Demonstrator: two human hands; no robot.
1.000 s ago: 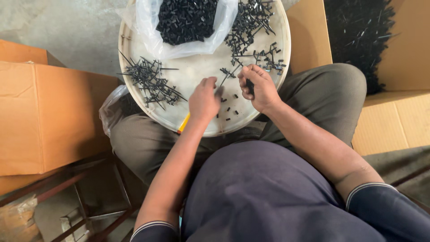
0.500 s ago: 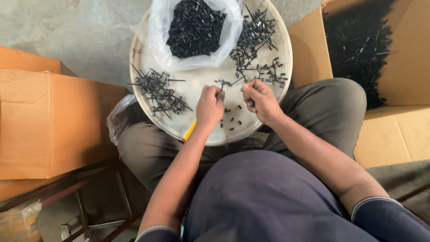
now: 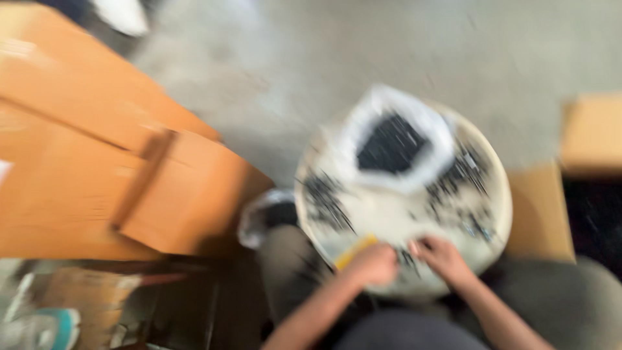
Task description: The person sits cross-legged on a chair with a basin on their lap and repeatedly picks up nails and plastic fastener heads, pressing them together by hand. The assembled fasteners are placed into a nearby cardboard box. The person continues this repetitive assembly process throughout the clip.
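Two hands over small black metal pieces on a lap tray, all blurred.
Left hand and right hand curl at the round white tray's six o'clock edge; grip cannot be told. Dark scattered pieces lie at nine, a clear plastic bag of black pieces at twelve.

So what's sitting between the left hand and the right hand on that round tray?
In the head view, a few small dark pieces lie on the tray between left hand and right hand; blur hides their shape.

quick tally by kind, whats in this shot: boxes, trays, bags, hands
cardboard boxes: 2, a big one at left and another at right
round white tray: 1
clear plastic bag of black parts: 1
hands: 2, left hand and right hand
total: 6
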